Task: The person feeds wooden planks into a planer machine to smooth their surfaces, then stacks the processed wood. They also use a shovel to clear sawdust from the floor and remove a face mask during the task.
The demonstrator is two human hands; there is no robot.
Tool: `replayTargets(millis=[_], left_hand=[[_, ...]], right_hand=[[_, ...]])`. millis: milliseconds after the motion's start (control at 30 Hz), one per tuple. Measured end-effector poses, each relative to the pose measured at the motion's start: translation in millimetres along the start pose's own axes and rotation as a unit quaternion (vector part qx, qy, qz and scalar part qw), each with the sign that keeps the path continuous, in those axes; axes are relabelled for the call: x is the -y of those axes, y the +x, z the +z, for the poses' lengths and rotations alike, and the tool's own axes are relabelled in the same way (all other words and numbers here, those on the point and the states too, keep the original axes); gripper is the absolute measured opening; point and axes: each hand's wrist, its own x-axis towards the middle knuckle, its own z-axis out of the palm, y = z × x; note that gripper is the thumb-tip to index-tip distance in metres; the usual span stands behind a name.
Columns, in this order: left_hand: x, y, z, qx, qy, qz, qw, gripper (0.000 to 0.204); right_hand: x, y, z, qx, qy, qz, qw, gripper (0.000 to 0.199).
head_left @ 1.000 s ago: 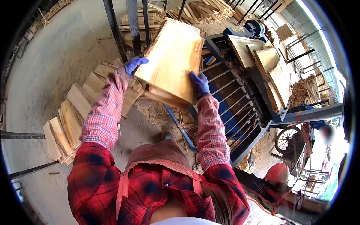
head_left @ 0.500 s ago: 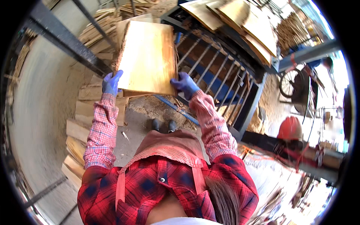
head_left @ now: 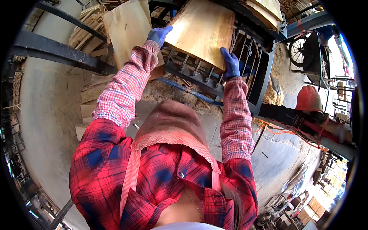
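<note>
- A pale rectangular wooden board with rough, bark-lined long edges (head_left: 201,30) is held out in front of the person, above the barred dark metal frame (head_left: 264,82); whether it also rests on the bars, I cannot tell.
- The left hand, in a blue-purple glove (head_left: 159,35), has its fingers clamped on the near left corner, thumb on the upper face.
- The right hand, gloved alike (head_left: 230,64), has its fingers clamped on the near right corner; what lies underneath is hidden.
- The board extends away from both sets of fingers, its long axis running forward and slightly right.
- Neither hand is nearer the board, since both touch it; the right is closer to the body, so the near end slants.
- Left of the left hand stands another pale, broad wooden plank (head_left: 126,32), apparently leaning.
- A blue metal bar (head_left: 188,90) crosses below the frame's near side.
</note>
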Motion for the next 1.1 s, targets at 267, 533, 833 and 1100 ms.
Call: replayTargets(millis=[267, 533, 833, 1100], left_hand=[[15.9, 56.2, -8.1, 0.045, 0.022, 0.023, 0.998, 0.061], [46.4, 117.7, -21.4, 0.064, 0.060, 0.070, 0.994, 0.054], [6.8, 101.8, -14.9, -0.001, 0.311, 0.150, 0.939, 0.042], [1.0, 122.1, 66.2, -0.082, 0.461, 0.132, 0.874, 0.035]], right_hand=[[-28.7, 32.9, 30.0, -0.013, -0.243, -0.133, 0.961, 0.099], [-32.9, 28.0, 52.3, -0.015, -0.607, -0.201, 0.768, 0.093], [-16.2, 18.0, 62.4, -0.059, -0.651, -0.198, 0.731, 0.086], [-60.2, 77.4, 17.1, -0.097, -0.774, -0.228, 0.582, 0.079]])
